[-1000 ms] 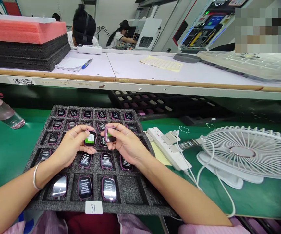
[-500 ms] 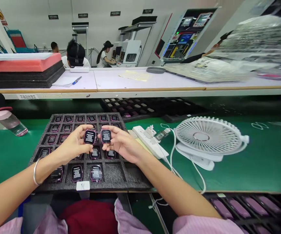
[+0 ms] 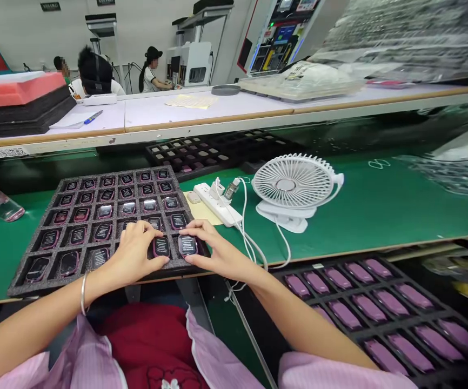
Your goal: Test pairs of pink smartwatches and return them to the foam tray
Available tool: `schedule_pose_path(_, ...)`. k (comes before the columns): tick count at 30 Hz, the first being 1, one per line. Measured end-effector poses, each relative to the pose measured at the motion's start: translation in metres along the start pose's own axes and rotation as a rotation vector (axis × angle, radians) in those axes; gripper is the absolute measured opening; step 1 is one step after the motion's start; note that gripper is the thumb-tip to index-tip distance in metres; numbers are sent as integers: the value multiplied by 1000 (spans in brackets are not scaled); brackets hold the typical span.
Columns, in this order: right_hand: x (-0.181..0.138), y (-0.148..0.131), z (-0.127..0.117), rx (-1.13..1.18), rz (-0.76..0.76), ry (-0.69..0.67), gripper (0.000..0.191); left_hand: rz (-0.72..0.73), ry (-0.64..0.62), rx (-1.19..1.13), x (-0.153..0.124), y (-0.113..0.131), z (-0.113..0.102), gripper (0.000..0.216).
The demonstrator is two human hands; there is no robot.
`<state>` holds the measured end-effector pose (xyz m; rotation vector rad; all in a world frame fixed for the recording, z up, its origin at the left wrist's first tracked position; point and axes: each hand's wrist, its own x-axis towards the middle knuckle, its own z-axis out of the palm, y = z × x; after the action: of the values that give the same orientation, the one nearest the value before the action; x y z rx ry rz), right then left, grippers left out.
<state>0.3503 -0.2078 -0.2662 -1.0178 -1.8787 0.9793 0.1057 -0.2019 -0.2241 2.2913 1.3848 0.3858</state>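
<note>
One watch (image 3: 161, 246) is pinched by the left hand (image 3: 133, 252), another watch (image 3: 188, 246) by the right hand (image 3: 220, 253); squaring to the tray (image 3: 85, 258) is advised.

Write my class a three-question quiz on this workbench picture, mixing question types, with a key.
1. True or false: the white fan stands to the right of the tray.
2. Multiple choice: what does the right hand touch? A) a pen; B) a watch-like device; C) a power strip.
3. Fill the gap: the bracelet is worn on the ____ arm.

Key: 1 true; 2 B; 3 left.
</note>
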Motion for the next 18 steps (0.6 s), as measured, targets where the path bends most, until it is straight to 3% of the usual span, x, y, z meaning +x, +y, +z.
schedule_pose_path(4, -1, 9, -2, -33, 35, -41, 69, 34, 90, 55, -18, -12, -14, 67)
schedule_pose_path(7, 1, 21, -9, -45, 122, 55, 76, 66, 372, 110, -57, -47, -41, 50)
schedule_pose_path(9, 8, 32, -12, -50, 253, 137, 83, -108, 655, 154, -92, -82, -58, 49)
schedule_pose_path(11, 23, 40, -11, -22, 385, 152, 95, -432, 887, 92, -130, -119, -64, 62)
schedule_pose_path(13, 40, 42, -6, 13, 450, 107, 101, -689, 1030, -227, -162, -146, -56, 85)
schedule_pose_path(14, 47, 40, -2, 24, 458, 78, 102, -730, 1034, -315, -173, -155, -48, 92)
schedule_pose_path(18, 61, 26, 6, -26, 471, 83, 101, -688, 973, -690, -181, -156, -11, 77)
